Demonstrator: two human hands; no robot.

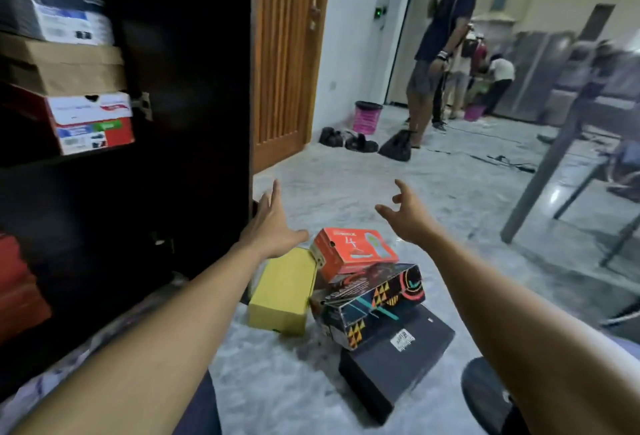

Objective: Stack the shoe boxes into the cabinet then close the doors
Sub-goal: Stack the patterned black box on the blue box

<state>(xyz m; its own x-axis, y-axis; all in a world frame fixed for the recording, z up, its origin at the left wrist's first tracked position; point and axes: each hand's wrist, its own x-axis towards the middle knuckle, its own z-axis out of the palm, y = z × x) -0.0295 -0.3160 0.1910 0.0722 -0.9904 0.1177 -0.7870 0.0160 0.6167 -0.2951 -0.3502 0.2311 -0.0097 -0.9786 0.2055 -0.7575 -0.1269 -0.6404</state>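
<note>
Fingers [276, 188] of the left hand [273, 226] are straight and spread, the right hand [412, 218] loosely hooked, fingers apart; both hold nothing. At six o'clock on the floor [346, 192], an orange box [353, 251] tops a patterned box [374, 299] and a black box [391, 362], with a yellow box [282, 292] beside them. At nine o'clock the open cabinet [190, 88] holds three stacked boxes [69, 64]

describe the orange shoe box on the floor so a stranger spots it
Find the tall dark cabinet on the left; by its foot, on the pale floor, is a pile of boxes. The orange cardboard shoe box tops it, on a black patterned box; it is the only orange one.
</note>
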